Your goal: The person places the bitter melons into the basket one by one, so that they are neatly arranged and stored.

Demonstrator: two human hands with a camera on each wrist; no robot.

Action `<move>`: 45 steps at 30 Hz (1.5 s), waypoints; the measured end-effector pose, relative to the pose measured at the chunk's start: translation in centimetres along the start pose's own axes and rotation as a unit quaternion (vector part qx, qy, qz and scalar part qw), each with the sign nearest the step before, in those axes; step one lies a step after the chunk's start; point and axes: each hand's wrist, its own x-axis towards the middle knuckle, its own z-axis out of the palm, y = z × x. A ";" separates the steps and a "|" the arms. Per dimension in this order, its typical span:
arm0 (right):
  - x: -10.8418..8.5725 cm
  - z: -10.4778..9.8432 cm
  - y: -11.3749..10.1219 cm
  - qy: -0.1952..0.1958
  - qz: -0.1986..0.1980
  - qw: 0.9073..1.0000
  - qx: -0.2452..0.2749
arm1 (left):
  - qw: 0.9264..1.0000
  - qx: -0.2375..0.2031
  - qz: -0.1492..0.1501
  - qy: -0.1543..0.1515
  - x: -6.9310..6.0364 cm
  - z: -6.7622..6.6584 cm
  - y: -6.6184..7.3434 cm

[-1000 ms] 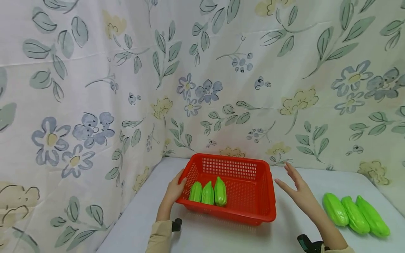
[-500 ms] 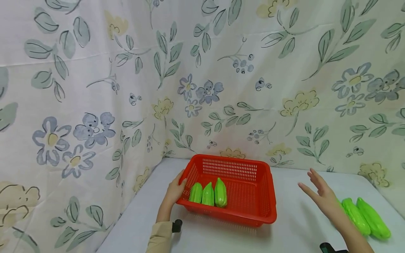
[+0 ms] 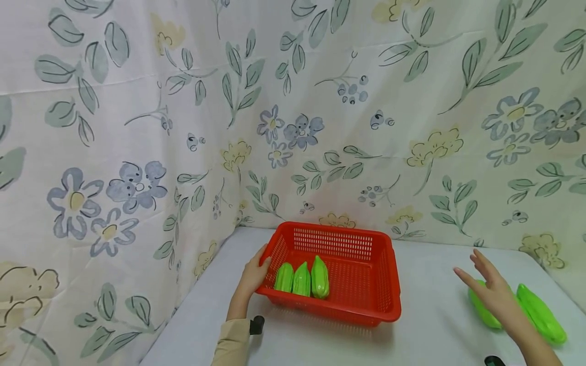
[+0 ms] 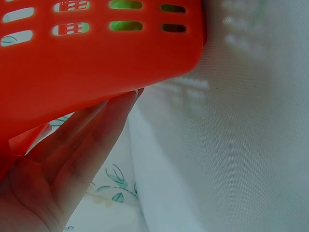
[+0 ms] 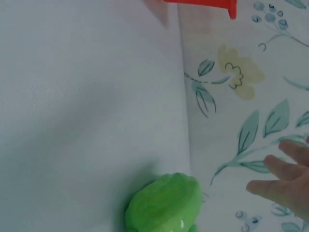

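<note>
My left hand (image 3: 253,274) grips the left rim of a red slotted basket (image 3: 336,310), thumb over the edge; in the left wrist view its fingers (image 4: 87,145) lie along the basket's outer side (image 4: 96,67). Three green ridged vegetables (image 3: 301,280) lie side by side in the basket's left part. At the right, my right hand (image 3: 496,297) hovers with spread fingers over more green vegetables (image 3: 542,315), partly covering them and holding nothing. The right wrist view shows one green vegetable (image 5: 164,205) below and left of the spread fingers of the right hand (image 5: 285,179).
A white table (image 3: 426,325) carries everything. Flowered cloth (image 3: 343,127) hangs behind the table and along its left side. The basket stands near the back edge, between the left hand and the loose vegetables.
My right hand has moved from beside the basket's right edge to the right, over the loose green vegetables. The left hand and the basket have stayed in place.
</note>
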 end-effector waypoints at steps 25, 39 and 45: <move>0.9 -0.4 5.5 -0.067 0.098 0.992 -0.045 | 1.000 -0.001 0.000 -0.002 0.1 0.1 -0.1; 0.9 -0.5 5.7 -0.041 0.079 0.995 -0.050 | 1.000 0.000 0.004 0.005 0.2 0.0 -0.1; 0.7 -0.4 6.1 -0.029 0.087 0.995 -0.047 | 1.000 0.003 0.004 0.006 0.2 0.1 -0.2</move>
